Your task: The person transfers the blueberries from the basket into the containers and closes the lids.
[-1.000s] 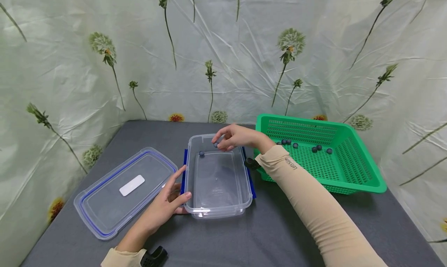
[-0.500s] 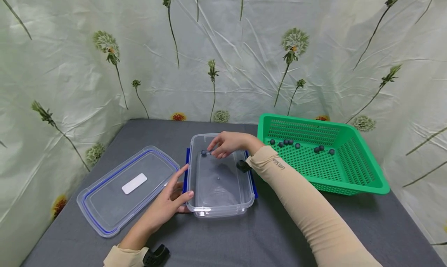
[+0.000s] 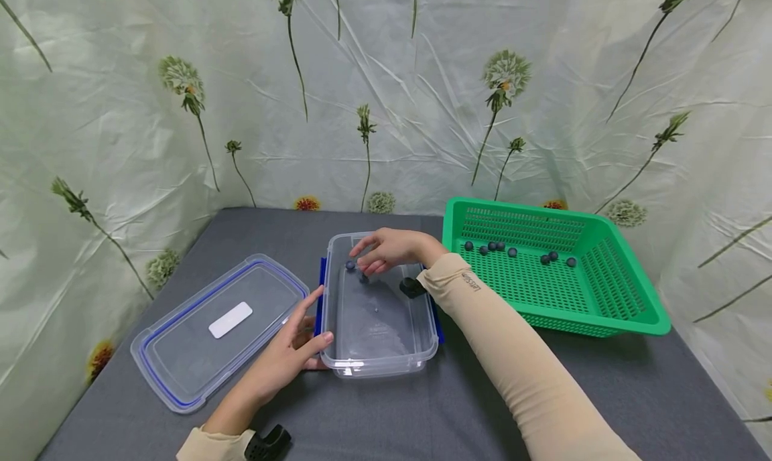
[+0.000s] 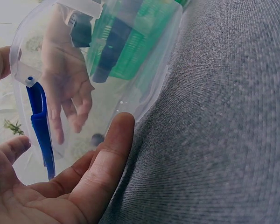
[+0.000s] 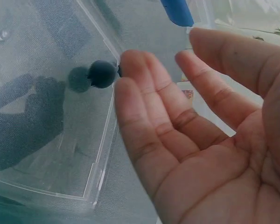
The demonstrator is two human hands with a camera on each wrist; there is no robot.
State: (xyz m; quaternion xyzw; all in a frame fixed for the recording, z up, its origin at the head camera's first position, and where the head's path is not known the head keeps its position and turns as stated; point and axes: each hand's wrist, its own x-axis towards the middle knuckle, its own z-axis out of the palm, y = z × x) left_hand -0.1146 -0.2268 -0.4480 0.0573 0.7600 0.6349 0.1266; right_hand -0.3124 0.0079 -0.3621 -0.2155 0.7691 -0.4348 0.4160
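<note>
Nearest us, the left hand (image 3: 286,354) braces the near left side of the clear container (image 3: 386,364). We'd judge that pushing too hard there could skid this light-looking box across the grey cloth (image 3: 458,401), setting whatever is loose inside it rolling. The hand is spread, thumb at the rim and another finger extended along the side, beside the blue latch (image 4: 41,126); we see it steadying the wall from outside, not clenching.

To its left lies the lid (image 3: 181,347), flat on the cloth with a white label; a careless shift of that forearm might nudge it.

Farther in, two dark berries (blueberries, by their look) sit toward the container's far left: one (image 3: 350,265) near the corner, the other (image 3: 364,279) just below the right fingertips. The smooth floor gives them little to stop on, so a brushing finger could send either one rolling.

The right hand (image 3: 391,248) reaches in over the far end, wrist bent, fingers loosely curved and a little apart, with nothing that we can see between them. Its sleeve (image 3: 519,354) crosses near the green basket (image 3: 654,319), where a sideways swing might knock the rim and scatter the remaining berries (image 3: 571,262), gathered mostly toward its far side.
</note>
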